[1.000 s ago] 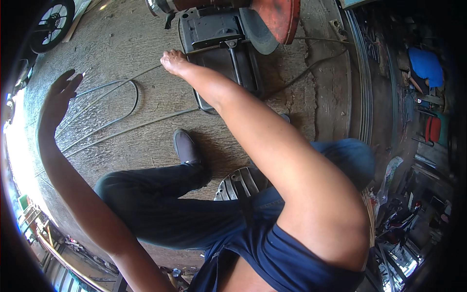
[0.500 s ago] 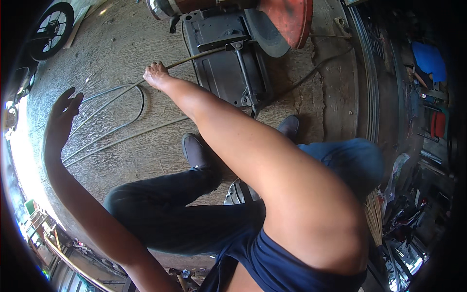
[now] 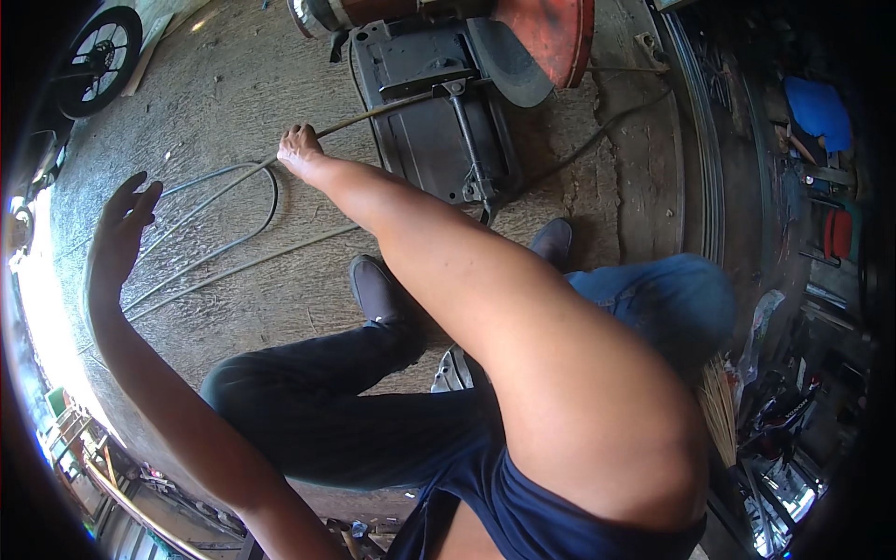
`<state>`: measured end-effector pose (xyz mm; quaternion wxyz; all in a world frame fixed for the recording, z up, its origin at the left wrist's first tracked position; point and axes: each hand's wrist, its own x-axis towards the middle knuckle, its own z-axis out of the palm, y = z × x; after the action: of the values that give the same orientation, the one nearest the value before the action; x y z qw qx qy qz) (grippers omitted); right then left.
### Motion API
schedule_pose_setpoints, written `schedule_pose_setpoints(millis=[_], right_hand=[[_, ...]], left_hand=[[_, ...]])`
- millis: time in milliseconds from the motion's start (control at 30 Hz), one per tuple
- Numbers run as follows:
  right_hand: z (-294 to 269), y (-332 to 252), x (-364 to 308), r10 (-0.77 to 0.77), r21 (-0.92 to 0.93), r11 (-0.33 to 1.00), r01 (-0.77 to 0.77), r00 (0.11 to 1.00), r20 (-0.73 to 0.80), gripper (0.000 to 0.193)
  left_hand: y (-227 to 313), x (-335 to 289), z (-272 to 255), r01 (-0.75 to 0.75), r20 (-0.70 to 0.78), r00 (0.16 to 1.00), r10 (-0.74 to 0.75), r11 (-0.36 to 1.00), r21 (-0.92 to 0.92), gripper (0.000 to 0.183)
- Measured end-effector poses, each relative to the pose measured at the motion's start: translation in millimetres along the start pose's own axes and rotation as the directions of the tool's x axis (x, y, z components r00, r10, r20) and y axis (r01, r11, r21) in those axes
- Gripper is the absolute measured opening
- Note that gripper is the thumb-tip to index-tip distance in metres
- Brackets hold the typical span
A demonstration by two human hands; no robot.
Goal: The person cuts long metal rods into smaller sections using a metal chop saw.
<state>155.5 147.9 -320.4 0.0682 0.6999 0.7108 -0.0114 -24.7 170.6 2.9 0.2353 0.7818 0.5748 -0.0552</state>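
A long thin metal rod runs from the clamp of a cut-off saw down toward the left. My right hand is closed around this rod, a little left of the saw's dark metal base. The rod's far end lies between the clamp and the fence. Out at the left, my left hand hangs with fingers apart and nothing in it. Behind it pass the rod and a looped cable on the ground.
The saw's red guard stands at the top. A spoked wheel is at the far left. My shoes rest on the rough ground before the saw. Along the right are metal rails, a blue item and a bundle of thin sticks.
Almost nothing differs. My view has shifted slightly; my right hand keeps its hold on the rod, and my left hand stays held out at the left.
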Motion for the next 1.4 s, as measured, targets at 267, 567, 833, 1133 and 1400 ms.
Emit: schedule_pose_setpoints(millis=[267,567,833,1133,1400], right_hand=[[0.8,-4.4,6.1,-0.005,0.029,1.0,0.003,0.996,0.087,0.023],[-0.8,-7.7,-18.3,0.1,0.101,0.989,-0.105,0.994,0.054,0.028],[-78.5,-9.5,-147.5,-0.268,0.661,0.731,0.171,0.962,0.047,0.023],[-176.6,180.8,-332.3,-0.553,0.485,0.825,0.289,0.588,0.59,0.021],[-116.2,381.7,-366.5,0.075,0.588,0.374,-0.717,0.655,0.752,0.034]], left_hand=[[1.1,-1.1,1.6,0.001,0.004,1.0,-0.001,1.0,-0.014,0.064],[18.2,3.5,2.6,-0.013,-0.004,1.0,0.013,0.999,0.03,0.063],[36.0,21.5,13.4,-0.088,0.006,0.996,0.088,0.995,0.048,0.068],[40.7,27.6,20.2,-0.17,0.057,0.985,0.165,0.98,0.104,0.066],[25.9,69.2,89.1,-0.364,0.168,0.931,0.323,0.84,0.401,0.061]])
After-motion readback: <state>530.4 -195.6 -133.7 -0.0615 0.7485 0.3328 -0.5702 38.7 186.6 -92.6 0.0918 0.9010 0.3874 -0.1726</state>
